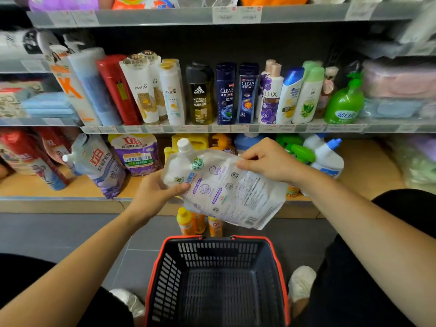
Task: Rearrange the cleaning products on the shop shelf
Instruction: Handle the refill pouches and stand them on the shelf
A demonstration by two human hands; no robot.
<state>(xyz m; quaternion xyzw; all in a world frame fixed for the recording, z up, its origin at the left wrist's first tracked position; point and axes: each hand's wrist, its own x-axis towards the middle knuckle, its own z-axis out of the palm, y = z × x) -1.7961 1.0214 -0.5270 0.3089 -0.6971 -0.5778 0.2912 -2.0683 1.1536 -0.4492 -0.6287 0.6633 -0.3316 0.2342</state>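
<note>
A white refill pouch [226, 187] with a white screw cap and small printed text is held in the air in front of the bottom shelf [59, 187]. My left hand [153, 194] grips its lower left side, thumb on the front. My right hand [266, 161] pinches its upper right edge. Two more refill pouches stand on the bottom shelf: a purple-and-white one [99, 166] leaning left and a purple one [138, 154] behind it. White bottles with blue caps [325, 154] and a green spray bottle [299, 152] lie to the right.
An empty dark basket with a red rim [217, 279] sits on the grey floor between my feet. Orange bottles [198, 223] stand on the floor before the shelf. The middle shelf holds a row of shampoo bottles [226, 93] and a green pump bottle [344, 102].
</note>
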